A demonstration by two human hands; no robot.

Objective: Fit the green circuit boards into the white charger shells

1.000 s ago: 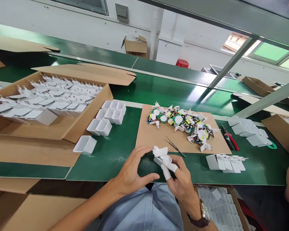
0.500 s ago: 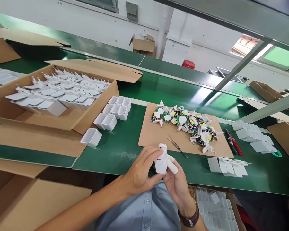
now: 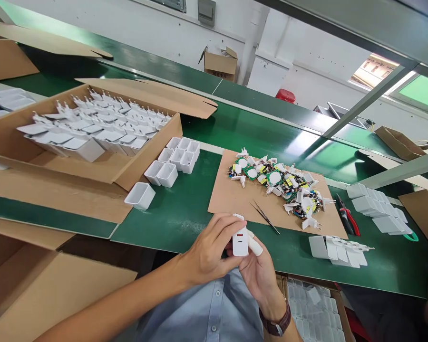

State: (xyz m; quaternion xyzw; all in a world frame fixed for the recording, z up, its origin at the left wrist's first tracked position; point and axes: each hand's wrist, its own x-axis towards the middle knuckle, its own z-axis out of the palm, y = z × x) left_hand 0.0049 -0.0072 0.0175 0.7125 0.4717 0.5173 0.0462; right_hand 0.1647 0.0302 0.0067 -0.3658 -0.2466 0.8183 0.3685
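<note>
A white USB wall charger [image 3: 240, 248] is held in front of my shirt, its port face with a red slot and a dark slot turned up toward me. My left hand [image 3: 209, 247] grips it from the left, fingers over the top end and thumb at the lower edge. From the right and below, my right hand [image 3: 259, 271] also holds it; white covers sit on some of its fingers. Beyond the hands, tweezers [image 3: 265, 217] lie across the edge of a cardboard sheet [image 3: 224, 202] that bears a heap of circuit boards with plugs [image 3: 274, 179].
An open carton [image 3: 117, 175] of white chargers stands at left, beside several empty white housings [image 3: 140, 195]. Red-handled pliers [image 3: 347, 216] and more chargers [image 3: 337, 250] lie at right. A box of white housings [image 3: 316, 308] sits below the table edge. A metal post [image 3: 364, 104] slants behind.
The charger has turned in my hands, so its port face now points more squarely at me. The whole view has shifted slightly.
</note>
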